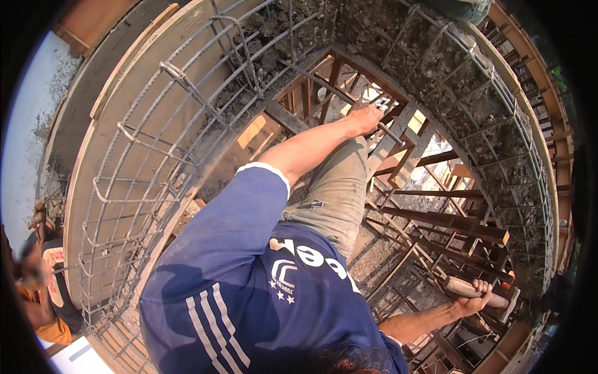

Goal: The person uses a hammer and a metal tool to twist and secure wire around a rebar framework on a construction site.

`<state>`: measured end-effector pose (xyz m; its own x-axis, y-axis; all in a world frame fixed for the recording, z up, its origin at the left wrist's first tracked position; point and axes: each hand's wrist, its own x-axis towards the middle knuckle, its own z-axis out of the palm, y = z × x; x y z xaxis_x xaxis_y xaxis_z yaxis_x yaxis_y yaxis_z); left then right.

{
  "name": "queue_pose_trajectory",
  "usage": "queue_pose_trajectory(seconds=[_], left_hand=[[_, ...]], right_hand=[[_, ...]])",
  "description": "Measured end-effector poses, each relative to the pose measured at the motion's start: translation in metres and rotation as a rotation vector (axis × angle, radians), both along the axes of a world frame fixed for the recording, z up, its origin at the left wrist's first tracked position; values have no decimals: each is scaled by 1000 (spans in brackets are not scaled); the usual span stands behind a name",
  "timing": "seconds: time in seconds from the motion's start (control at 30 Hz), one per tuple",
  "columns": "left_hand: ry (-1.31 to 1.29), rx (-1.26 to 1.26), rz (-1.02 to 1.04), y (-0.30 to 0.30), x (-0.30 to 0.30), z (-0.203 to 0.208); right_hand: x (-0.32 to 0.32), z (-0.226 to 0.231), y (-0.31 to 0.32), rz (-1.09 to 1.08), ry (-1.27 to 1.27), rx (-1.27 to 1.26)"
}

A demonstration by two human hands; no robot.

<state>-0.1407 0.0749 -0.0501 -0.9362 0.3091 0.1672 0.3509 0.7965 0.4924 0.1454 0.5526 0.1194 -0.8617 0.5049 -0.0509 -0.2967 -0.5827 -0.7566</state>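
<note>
My left hand (365, 118) is closed round a long steel rod (336, 91), which shows on both sides of the fist. The rod slants over a framed opening with timber below, close to my bent, trousered leg (339, 187). Out to the lower right, my right hand (474, 301) grips the thick wooden handle of a hammer (460, 287). A narrow metal head sits at the handle's outer end, well apart from the rod.
A rebar cage (134, 134) curves along the left inside a plywood form (78, 206). Rough concrete with bars (461, 81) rings the far and right sides. Wooden beams (448, 224) cross the opening below. Another person (47, 293) is at the left edge.
</note>
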Motion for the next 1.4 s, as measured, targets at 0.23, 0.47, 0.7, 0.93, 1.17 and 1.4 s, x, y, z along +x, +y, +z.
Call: queue_pose_trajectory(seconds=[0.23,0.47,0.7,0.93,1.17,1.4], left_hand=[[11,-179,38,20,-5,9],[-61,-57,75,4,1,8],[-110,32,11,-2,8,12],[-38,-101,51,6,5,21],[18,-282,-3,0,16,8],[87,-217,-4,-9,11,18]], right_hand=[[-79,-69,-139,-296,4,-139],[-35,-63,-269,722,-502,26],[31,27,-13,-43,-33,9],[-68,-47,-113,-548,12,-134],[-37,-74,-246,710,-420,-290],[17,15,-17,-25,-63,-24]])
